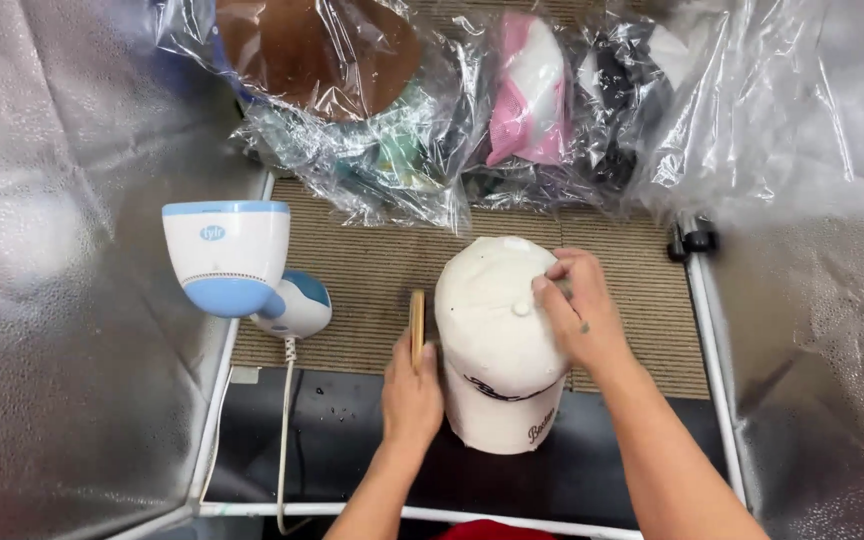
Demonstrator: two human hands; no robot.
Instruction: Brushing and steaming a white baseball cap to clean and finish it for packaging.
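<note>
A white cap stands crown-up in the middle of the counter. The right hand rests on its right side, fingers curled against the cloth. The left hand grips a thin wooden stick just left of it. A blue-and-white steamer sits farther left.

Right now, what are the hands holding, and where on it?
The left hand grips a thin wooden stick by its lower end, beside the white cap. The right hand rests on the cap's crown, fingers pressing near the top button.
</note>
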